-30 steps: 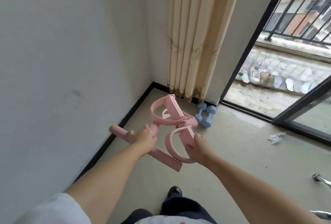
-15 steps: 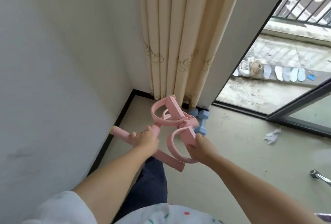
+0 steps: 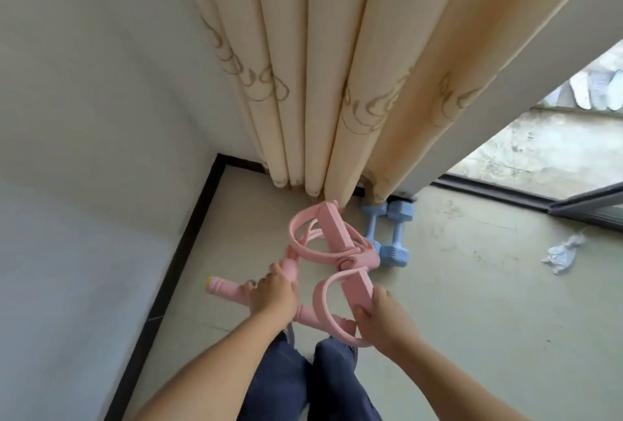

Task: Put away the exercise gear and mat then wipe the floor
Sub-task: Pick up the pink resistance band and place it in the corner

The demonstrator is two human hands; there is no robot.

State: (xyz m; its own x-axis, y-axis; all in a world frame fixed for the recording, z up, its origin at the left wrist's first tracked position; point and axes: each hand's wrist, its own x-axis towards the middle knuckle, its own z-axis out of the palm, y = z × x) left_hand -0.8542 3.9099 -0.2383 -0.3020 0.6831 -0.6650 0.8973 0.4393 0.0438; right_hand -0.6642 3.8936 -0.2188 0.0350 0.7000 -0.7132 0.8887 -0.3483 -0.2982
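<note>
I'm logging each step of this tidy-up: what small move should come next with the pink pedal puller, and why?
Probably lower the puller to the floor beside the dumbbells. Both hands, left and right, grip it just above the corner under the curtain, where the dumbbells already lie.

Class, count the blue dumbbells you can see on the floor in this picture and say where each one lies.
2. Both lie side by side on the floor at the foot of the curtain: the left dumbbell, partly behind the pink pedal puller, and the right dumbbell. More could be hidden behind the curtain.
</note>
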